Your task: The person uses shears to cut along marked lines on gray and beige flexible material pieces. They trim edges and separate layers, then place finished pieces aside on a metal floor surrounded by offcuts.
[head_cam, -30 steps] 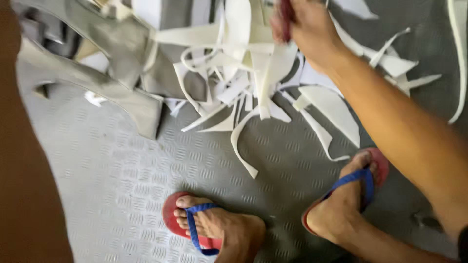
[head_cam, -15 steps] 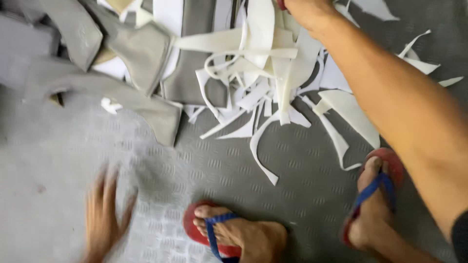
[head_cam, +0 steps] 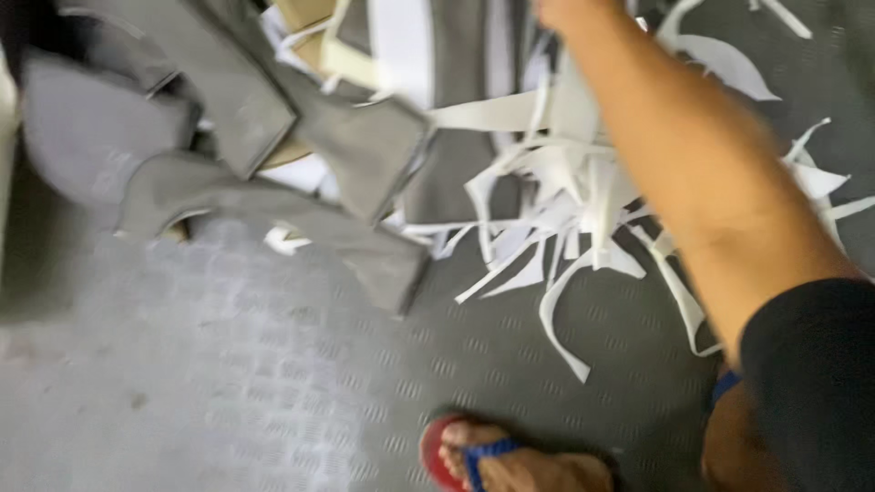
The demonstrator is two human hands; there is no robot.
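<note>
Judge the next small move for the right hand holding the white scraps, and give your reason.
Probably lift a little higher: the right hand grips the bunch of white strips at the top edge, yet their tails dangle close over the grey floor.

Right arm (head_cam: 693, 173) stretches forward, its hand (head_cam: 570, 11) mostly cut off at the top, grip unclear.

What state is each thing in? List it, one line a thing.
right hand: raised at the top edge, mostly cut off, grip cannot be told
white strips: tangled bunch, hanging below the hand, ends trailing on the floor
grey cut pieces: piled, overlapping, lying on the floor
white offcuts: scattered flat
red sandal: worn on a foot, blue strap
</note>
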